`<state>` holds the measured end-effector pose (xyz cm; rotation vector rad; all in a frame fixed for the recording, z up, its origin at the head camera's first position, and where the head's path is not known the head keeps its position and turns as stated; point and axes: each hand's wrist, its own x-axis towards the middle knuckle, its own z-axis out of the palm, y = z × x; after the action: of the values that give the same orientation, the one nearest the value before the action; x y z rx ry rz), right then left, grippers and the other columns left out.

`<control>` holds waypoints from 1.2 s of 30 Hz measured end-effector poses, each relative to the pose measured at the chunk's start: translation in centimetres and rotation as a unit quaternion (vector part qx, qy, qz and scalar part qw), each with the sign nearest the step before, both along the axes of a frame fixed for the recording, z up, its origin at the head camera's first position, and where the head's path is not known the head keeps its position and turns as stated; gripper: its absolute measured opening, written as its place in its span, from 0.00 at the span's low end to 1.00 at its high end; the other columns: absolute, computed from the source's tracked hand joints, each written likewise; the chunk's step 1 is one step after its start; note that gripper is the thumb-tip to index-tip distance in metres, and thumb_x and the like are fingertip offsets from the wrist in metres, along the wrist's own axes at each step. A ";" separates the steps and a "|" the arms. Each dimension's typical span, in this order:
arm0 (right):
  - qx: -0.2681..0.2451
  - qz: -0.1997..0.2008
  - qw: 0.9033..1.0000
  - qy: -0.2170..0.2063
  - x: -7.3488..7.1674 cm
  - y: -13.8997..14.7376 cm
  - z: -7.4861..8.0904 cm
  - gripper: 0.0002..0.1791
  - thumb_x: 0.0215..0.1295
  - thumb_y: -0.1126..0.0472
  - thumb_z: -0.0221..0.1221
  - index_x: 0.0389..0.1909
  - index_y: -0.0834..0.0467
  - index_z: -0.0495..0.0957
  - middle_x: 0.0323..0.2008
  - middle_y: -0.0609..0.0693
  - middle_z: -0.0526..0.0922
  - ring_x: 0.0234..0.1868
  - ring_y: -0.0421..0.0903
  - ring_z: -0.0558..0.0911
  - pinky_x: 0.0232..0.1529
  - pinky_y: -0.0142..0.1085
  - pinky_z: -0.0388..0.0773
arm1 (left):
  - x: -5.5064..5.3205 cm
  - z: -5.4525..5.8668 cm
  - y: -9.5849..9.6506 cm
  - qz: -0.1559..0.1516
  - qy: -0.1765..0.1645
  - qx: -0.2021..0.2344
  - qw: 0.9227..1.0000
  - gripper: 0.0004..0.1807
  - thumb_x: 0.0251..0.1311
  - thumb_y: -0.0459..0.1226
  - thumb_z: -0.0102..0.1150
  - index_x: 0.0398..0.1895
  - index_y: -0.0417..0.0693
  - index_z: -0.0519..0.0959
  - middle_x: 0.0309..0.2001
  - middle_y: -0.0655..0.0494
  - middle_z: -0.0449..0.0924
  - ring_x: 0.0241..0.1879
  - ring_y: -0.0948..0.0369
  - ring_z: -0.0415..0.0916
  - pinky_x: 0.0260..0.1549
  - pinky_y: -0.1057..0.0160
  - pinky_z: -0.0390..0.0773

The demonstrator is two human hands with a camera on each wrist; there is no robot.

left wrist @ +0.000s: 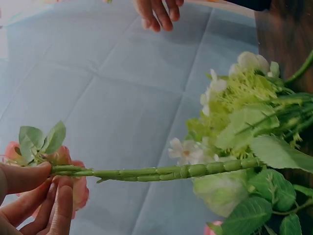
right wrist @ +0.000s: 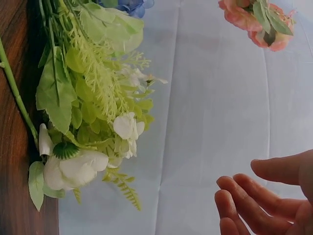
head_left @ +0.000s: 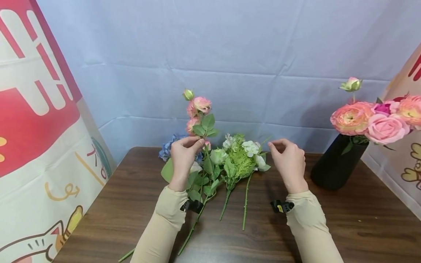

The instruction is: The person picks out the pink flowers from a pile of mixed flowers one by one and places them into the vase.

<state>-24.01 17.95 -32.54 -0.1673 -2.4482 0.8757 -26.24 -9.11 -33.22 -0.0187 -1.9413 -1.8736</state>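
My left hand (head_left: 185, 157) pinches the green stem (left wrist: 146, 173) of an artificial pink flower spray (head_left: 202, 105) between thumb and fingers. The spray stands upright, its pink blooms, a closed bud and green leaves above the hand. My right hand (head_left: 288, 160) is raised over the table on the other side, thumb and fingers loosely bent with a gap between them and nothing held. Between the hands lie a green and white flower bunch (head_left: 241, 160), a pale green rose (head_left: 218, 156) and blue blooms (head_left: 167, 148), the last partly hidden behind my left hand.
A black vase (head_left: 340, 164) with pink and orange flowers stands at the right of the brown wooden table (head_left: 361, 223). Loose stems (head_left: 245, 208) point toward the front edge. A pale blue cloth (head_left: 230, 47) hangs behind, and a printed cloth (head_left: 29, 146) hangs at the left.
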 end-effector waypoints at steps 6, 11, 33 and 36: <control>-0.002 0.028 1.000 0.004 0.1 -0.6 0.1 0.15 0.65 0.48 0.57 0.43 0.53 0.83 0.36 0.54 0.86 0.24 0.50 0.79 0.15 0.36 0.67 | 0.2 0.5 0.9 -0.009 0.013 0.046 0.999 0.10 0.51 0.33 0.69 0.36 0.38 0.85 0.34 0.41 0.85 0.30 0.57 0.85 0.34 0.63 0.84; -0.003 0.042 0.999 0.022 0.0 -1.0 0.3 0.14 0.64 0.49 0.59 0.42 0.54 0.83 0.35 0.54 0.87 0.26 0.51 0.80 0.17 0.37 0.69 | 0.3 0.9 1.6 -0.019 0.024 0.068 0.997 0.09 0.52 0.32 0.68 0.36 0.36 0.85 0.35 0.40 0.85 0.33 0.50 0.85 0.35 0.60 0.84; -0.043 0.090 0.994 0.047 -0.1 -3.6 1.8 0.14 0.63 0.49 0.60 0.41 0.53 0.84 0.34 0.52 0.87 0.33 0.49 0.83 0.35 0.41 0.75 | 0.7 1.9 4.8 -0.071 0.031 0.115 0.990 0.08 0.54 0.29 0.65 0.37 0.36 0.84 0.33 0.40 0.85 0.27 0.60 0.84 0.36 0.60 0.84; -0.048 0.097 0.993 0.046 -0.1 -3.8 2.0 0.13 0.63 0.49 0.60 0.41 0.53 0.84 0.35 0.52 0.87 0.34 0.49 0.84 0.36 0.42 0.76 | 0.7 2.0 5.1 -0.078 0.028 0.116 0.990 0.08 0.55 0.29 0.64 0.37 0.36 0.84 0.34 0.40 0.85 0.27 0.59 0.84 0.37 0.59 0.84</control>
<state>-24.15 14.11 -30.57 0.0764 -2.3667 1.0607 -25.52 -3.96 -31.26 -0.1543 -1.7173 -2.1669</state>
